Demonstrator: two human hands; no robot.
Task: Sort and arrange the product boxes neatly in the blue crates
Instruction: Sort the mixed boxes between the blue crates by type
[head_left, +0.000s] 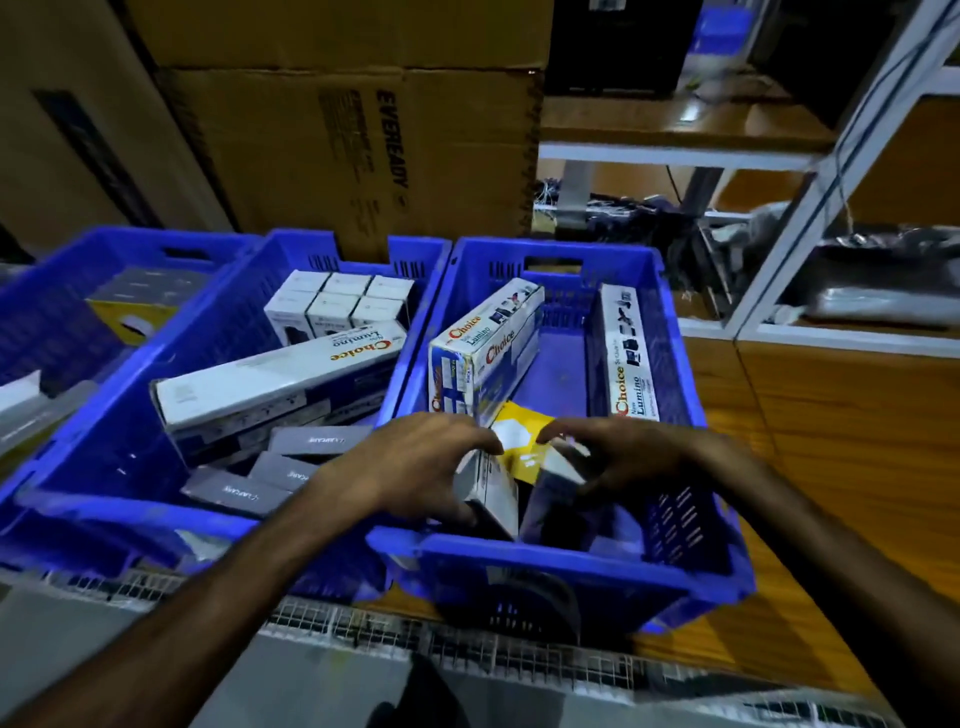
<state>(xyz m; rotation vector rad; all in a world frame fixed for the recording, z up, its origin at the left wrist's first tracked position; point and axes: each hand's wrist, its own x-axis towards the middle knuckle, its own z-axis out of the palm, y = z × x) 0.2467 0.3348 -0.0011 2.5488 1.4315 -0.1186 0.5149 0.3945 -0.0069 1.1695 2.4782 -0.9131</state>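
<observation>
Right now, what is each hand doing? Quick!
Left hand: holding a white box in the right crate.
Right hand: holding a dark box beside it.
</observation>
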